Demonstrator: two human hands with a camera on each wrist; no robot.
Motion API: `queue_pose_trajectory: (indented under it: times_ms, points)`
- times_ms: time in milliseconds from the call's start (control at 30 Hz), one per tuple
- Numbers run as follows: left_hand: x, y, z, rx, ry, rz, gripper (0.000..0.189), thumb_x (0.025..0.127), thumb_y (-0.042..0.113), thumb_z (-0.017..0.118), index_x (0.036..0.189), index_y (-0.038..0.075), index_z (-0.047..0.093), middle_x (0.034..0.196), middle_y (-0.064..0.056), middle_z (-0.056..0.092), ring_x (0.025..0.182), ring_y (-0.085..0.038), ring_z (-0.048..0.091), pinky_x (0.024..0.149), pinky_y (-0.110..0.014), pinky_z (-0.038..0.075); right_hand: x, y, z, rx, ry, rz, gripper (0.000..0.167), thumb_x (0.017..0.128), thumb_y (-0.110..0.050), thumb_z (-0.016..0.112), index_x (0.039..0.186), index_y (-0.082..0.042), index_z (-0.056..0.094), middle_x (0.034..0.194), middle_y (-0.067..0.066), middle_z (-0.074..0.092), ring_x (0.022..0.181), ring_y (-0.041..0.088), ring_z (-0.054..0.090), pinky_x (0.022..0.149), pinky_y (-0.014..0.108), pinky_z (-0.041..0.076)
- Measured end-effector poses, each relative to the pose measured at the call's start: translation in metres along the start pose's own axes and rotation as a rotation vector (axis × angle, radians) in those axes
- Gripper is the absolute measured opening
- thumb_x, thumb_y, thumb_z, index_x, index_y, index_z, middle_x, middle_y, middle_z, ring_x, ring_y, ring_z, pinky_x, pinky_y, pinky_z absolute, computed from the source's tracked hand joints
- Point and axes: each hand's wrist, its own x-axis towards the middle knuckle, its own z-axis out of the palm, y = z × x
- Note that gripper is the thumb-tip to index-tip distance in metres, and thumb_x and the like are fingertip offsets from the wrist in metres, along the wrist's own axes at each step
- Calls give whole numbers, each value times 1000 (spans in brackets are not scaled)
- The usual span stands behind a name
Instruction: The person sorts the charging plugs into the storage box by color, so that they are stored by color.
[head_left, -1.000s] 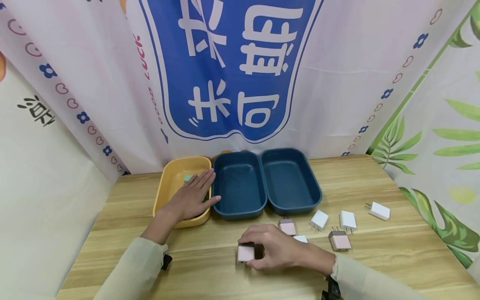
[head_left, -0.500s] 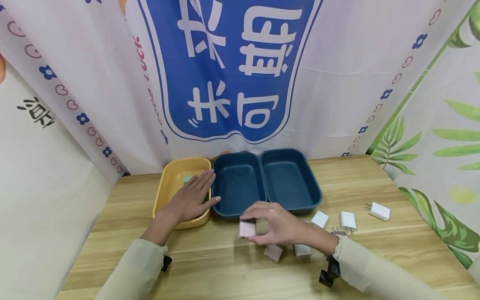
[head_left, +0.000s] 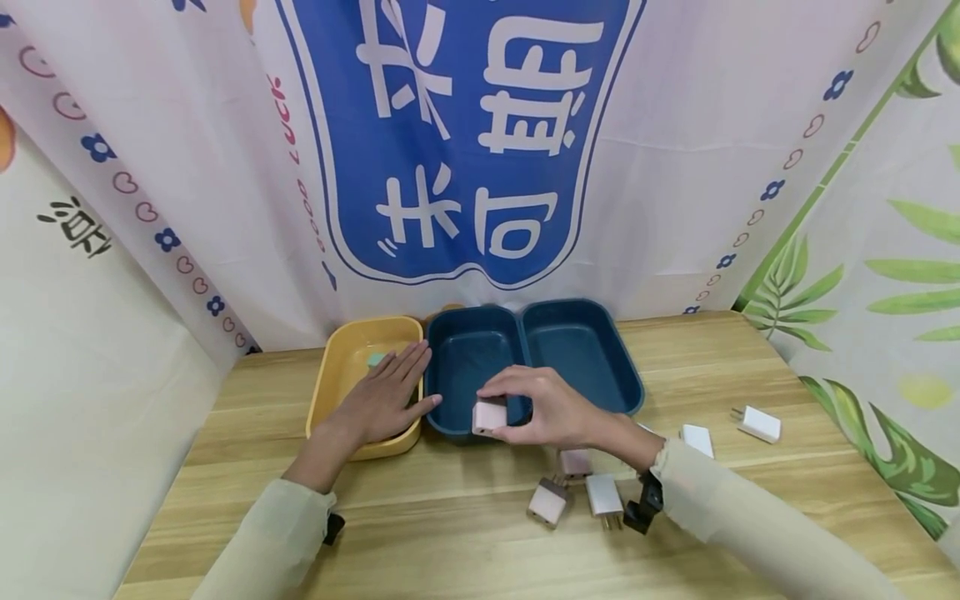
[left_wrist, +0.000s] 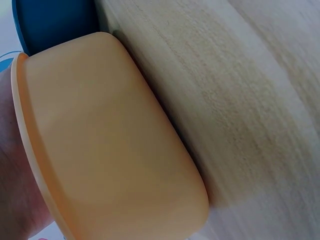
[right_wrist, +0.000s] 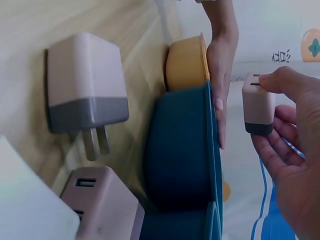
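In the head view my right hand (head_left: 543, 408) holds a pink USB charger (head_left: 490, 417) with a dark prong end, over the front edge of the left blue bin (head_left: 468, 358). Thumb and fingertips pinch the charger (right_wrist: 258, 105) in the right wrist view, its USB slots showing. My left hand (head_left: 384, 398) lies flat with straight fingers across the right side of the yellow bin (head_left: 318, 392), partly covering a small green thing (head_left: 375, 358) inside. Below my right hand are two more pink chargers, one tilted (head_left: 547, 502) and one behind it (head_left: 575, 462).
A white charger (head_left: 604, 495) lies beside the pink ones. Farther right are more white chargers, one (head_left: 759, 423) near the table's right side; my right forearm hides others. The right blue bin (head_left: 581, 358) adjoins the left one. A printed curtain (head_left: 675, 167) hangs behind.
My right hand has raised the pink charger and carried it away from me, from the table to the left blue bin's front edge. My left hand has stayed in place.
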Motion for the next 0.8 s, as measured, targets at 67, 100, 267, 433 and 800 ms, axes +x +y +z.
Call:
queue_pose_trajectory:
  times_ms: [67, 100, 267, 433, 800]
  points:
    - [0, 0, 0, -3, -1, 0, 89, 108, 67, 36, 170, 6, 16, 179, -8, 7, 165, -28, 8, 134, -51, 9, 3, 4, 0, 7, 1, 22, 44, 86, -17, 88, 127, -5, 76, 125, 7, 75, 109, 18, 71, 87, 40, 64]
    - [0, 0, 0, -5, -1, 0, 89, 108, 67, 36, 170, 6, 16, 179, -8, 7, 165, -28, 8, 134, -51, 9, 5, 6, 0, 7, 2, 33, 44, 86, -17, 88, 127, -4, 76, 125, 7, 75, 109, 18, 70, 87, 41, 64]
    - [-2, 0, 1, -5, -1, -3, 90, 108, 68, 34, 170, 6, 15, 179, -8, 7, 165, -28, 8, 134, -51, 9, 12, 18, 0, 1, 16, 82, 44, 86, -19, 88, 126, -4, 76, 124, 7, 75, 105, 18, 71, 84, 44, 64]
    - [-3, -1, 1, -4, -2, -7, 90, 108, 68, 34, 170, 7, 14, 179, -8, 7, 165, -28, 8, 134, -51, 9, 21, 32, -3, 18, 23, 160, 45, 86, -17, 88, 128, -6, 76, 126, 7, 74, 102, 17, 70, 86, 39, 64]
    - [-2, 1, 0, 0, 0, -3, 88, 109, 66, 36, 170, 7, 13, 179, -9, 8, 165, -28, 9, 134, -50, 10, 34, 62, -7, 52, 12, 288, 45, 87, -14, 88, 129, -3, 75, 127, 8, 74, 105, 19, 69, 98, 38, 61]
